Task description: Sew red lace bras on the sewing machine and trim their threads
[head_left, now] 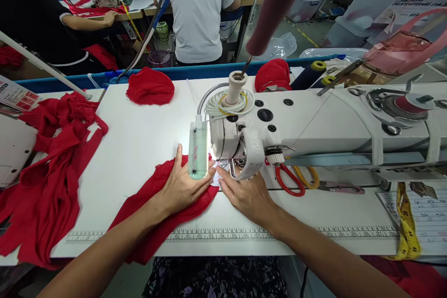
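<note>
Red fabric lies on the white sewing table and hangs over its front edge. My left hand rests flat on it with fingers spread, the fingertips beside the presser foot. Under the head of the white sewing machine, my right hand lies with its fingers stretched toward the needle area. Its fingertips touch a small white piece at the fabric's edge. Part of the right hand is hidden behind the machine head. A greenish lamp blocks some of the left fingers.
Red strips are heaped at the left. A red fabric bundle lies at the back. Red-handled scissors and yellow-handled scissors sit under the machine arm. A yellow measuring tape hangs at right. Two people sit ahead.
</note>
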`<state>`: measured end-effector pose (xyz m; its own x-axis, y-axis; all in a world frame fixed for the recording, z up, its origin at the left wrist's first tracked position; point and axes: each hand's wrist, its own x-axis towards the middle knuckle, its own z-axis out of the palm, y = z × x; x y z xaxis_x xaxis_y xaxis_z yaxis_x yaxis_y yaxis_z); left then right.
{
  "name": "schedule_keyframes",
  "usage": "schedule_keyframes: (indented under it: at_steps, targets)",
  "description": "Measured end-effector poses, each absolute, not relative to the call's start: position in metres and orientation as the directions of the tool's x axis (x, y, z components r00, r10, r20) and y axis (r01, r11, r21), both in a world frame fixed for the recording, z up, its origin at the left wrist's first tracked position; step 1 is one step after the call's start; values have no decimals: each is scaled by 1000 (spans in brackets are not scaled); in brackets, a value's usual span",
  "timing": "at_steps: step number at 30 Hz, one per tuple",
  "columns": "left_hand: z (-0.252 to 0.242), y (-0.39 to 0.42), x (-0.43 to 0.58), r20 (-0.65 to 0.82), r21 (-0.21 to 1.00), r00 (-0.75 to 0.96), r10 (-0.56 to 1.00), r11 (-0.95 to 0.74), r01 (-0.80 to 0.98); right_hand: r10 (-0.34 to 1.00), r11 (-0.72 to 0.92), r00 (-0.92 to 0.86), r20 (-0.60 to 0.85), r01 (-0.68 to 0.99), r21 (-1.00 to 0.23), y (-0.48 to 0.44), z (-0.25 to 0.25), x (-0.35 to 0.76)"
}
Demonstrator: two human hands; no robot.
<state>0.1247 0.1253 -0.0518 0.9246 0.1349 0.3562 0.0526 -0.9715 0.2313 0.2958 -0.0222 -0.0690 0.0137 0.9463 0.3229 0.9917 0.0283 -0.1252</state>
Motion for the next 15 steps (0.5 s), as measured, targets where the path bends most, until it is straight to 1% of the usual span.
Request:
schedule_keyframes:
  at_steps: [5,11,15]
  targets:
    - [-53,125,124,340,231,929,142,-971,64,949,22,17,315,992,-120,-22,-71,296]
    - [-52,124,124,333,190,931,148,-978,87,936,1,20,351,998,-61,-21,-68,294]
    - [-51,124,124,321,179,936,145,-980,90,923,12,6,385,999,-43,-20,-63,294]
